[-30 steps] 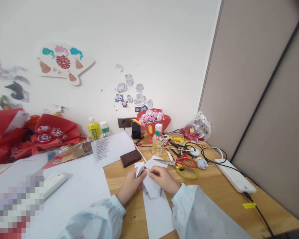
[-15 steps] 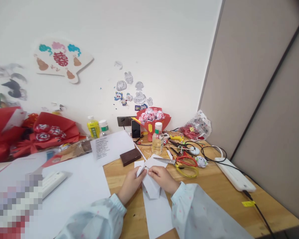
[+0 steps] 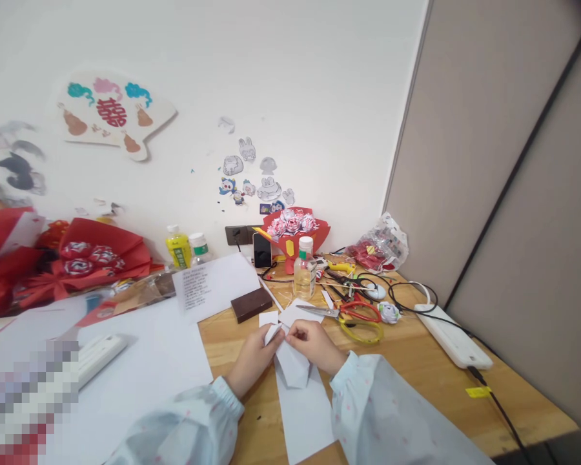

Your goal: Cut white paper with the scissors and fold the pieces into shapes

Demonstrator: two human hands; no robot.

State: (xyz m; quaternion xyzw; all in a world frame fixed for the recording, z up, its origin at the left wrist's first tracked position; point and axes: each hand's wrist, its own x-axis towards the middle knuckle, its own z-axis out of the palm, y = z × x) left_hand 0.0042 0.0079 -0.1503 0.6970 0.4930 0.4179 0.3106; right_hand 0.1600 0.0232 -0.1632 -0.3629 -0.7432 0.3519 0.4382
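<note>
Two bare hands meet over a wooden bench (image 3: 401, 368). The left hand (image 3: 257, 354), angled up and inward, grasps a folded white paper (image 3: 293, 367) between thumb and fingers. The right hand (image 3: 312, 342) comes in from the other side, its curled fingers and thumb pinching the paper's upper end, knuckles up. The fingertips nearly meet. The folded paper hangs down between the wrists, above a long white sheet (image 3: 304, 426). Red-and-yellow-handled scissors (image 3: 341, 314) lie just beyond the right hand.
</note>
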